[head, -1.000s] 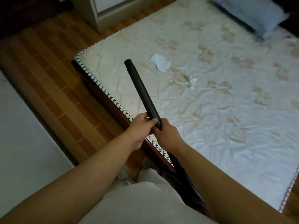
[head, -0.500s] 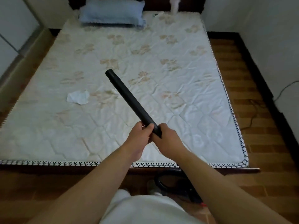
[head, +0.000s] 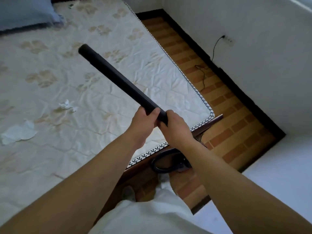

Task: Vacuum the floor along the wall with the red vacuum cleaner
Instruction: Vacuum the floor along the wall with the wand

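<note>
A black vacuum tube (head: 116, 80) slants up and to the left over the mattress. My left hand (head: 143, 124) grips its near end, and my right hand (head: 175, 127) grips the tube right behind it; the two hands touch. A black ribbed hose (head: 167, 164) curls on the floor under my right forearm, beside the bed's corner. The red body of the vacuum cleaner is hidden. A strip of brown brick-pattern floor (head: 219, 98) runs between the bed and the white wall (head: 261, 68).
The white mattress (head: 84, 81) fills the left, with crumpled tissues (head: 16, 134) on it and a blue pillow (head: 25, 12) at its far end. A black cable (head: 204, 76) drops from a wall socket (head: 228, 39) onto the floor strip. A dark skirting board lines the wall.
The view has swung to the right: the floor strip and the wall now fill the right side. Both hands keep the same grip on the tube.
</note>
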Available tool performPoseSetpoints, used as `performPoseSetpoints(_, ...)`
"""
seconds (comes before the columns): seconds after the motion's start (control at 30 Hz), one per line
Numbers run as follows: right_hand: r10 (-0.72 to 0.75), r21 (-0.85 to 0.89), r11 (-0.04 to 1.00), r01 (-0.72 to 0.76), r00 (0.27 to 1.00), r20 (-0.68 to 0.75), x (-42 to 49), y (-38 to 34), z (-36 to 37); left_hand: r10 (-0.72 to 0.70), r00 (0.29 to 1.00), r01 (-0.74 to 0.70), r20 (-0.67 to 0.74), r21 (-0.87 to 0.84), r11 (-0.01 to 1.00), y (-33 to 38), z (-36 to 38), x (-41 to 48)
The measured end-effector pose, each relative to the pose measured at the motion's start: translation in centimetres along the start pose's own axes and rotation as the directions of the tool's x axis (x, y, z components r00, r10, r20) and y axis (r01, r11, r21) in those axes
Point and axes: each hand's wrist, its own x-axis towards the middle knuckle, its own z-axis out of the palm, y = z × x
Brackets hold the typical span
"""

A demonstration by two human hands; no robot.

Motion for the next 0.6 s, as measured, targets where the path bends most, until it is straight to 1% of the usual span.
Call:
performPoseSetpoints(0.2, 0.179, 0.119, 0.979, -0.168, 0.98, -0.086, -2.5, 4.8, -4.0, 0.033, 0.979, -0.066, 0.2, 0.159, 0.985, 1.0, 6.7, -0.1)
performPoseSetpoints(0.4, 0.334, 0.266, 0.921, -0.285, 0.929, -0.161, -4.1, 11.5, -8.0, 0.023, 0.939, -0.107, 0.344, 0.228, 0.968, 0.9, 15.0, -0.2)
performPoseSetpoints(0.5, 0.388, 0.34, 0.886, -0.315, 0.905, -0.175, -4.8, 14.8, -9.3, 0.006, 0.913, -0.118, 0.407, 0.251, 0.961, 0.6, 18.7, -0.4)
performPoseSetpoints(0.6, 0.414, 0.372, 0.869, -0.327, 0.892, -0.183, -5.4, 17.2, -10.3, -0.003, 0.897, -0.13, 0.442, 0.271, 0.954, 0.4, 21.4, -0.1)
